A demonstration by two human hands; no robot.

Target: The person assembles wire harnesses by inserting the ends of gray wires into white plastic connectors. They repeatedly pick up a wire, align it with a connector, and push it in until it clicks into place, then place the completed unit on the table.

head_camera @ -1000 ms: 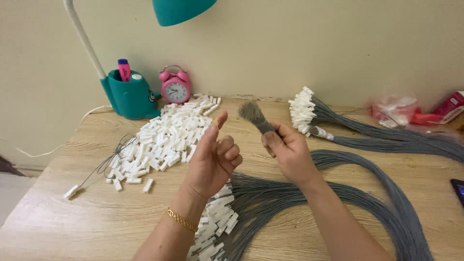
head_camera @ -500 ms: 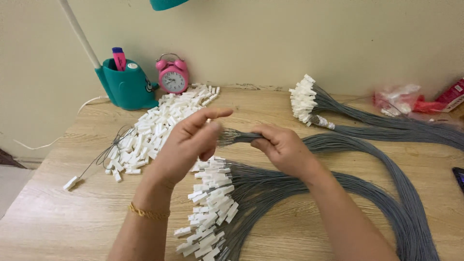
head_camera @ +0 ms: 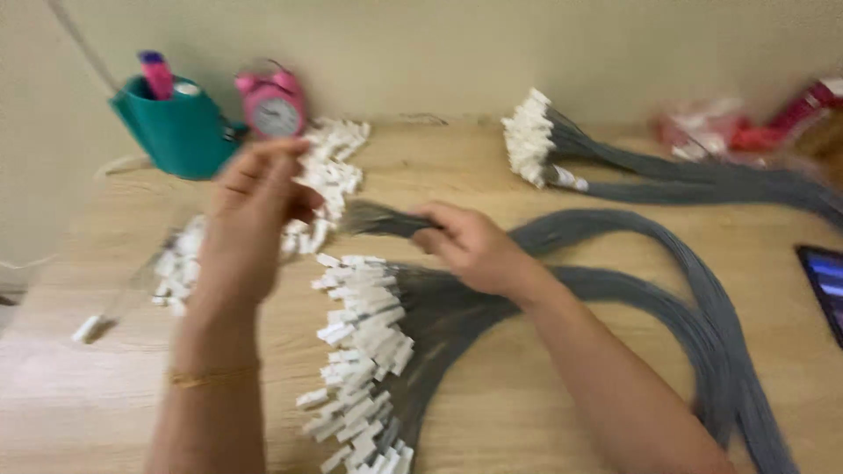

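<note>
The table [head_camera: 562, 412] is pale wood-grain laminate or wood, smooth with a soft matt sheen. The grey cables [head_camera: 702, 290] look like thin plastic-sheathed wire, matt, and their white connectors [head_camera: 364, 333] look like hard plastic with a slight gloss. The loose white pieces [head_camera: 329, 171] appear to be the same plastic. The teal pen holder [head_camera: 180, 132] and the pink alarm clock [head_camera: 274, 105] look like smooth, glossy plastic. The bracelet [head_camera: 211, 377] on the left wrist reads as gold-coloured metal. The wall [head_camera: 457, 44] is matt painted.
</note>
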